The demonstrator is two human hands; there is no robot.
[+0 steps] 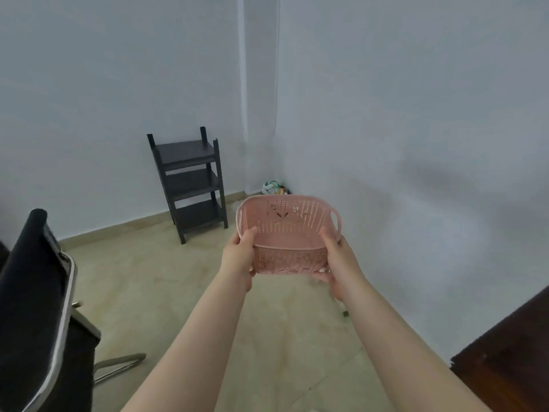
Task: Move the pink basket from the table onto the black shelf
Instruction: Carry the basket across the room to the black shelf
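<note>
The left hand point(240, 254) grips the near-left corner of the pink basket point(286, 233), thumb hooked over the rim and fingers under the base. The right hand point(337, 263) clamps the near-right corner the same way, thumb inside the rim. The basket is held up in the air over the floor, both arms stretched forward, its open top tilted slightly toward the camera and its inside empty. A loop handle sticks out on its right end. Farther off and to the left, the black shelf point(190, 182) stands against the wall with three bare tiers. A small heap of bags point(274, 187) lies in the far corner. A black chair point(35, 307) sits near left, and a dark wooden table point(511, 361) edge shows near right.
</note>
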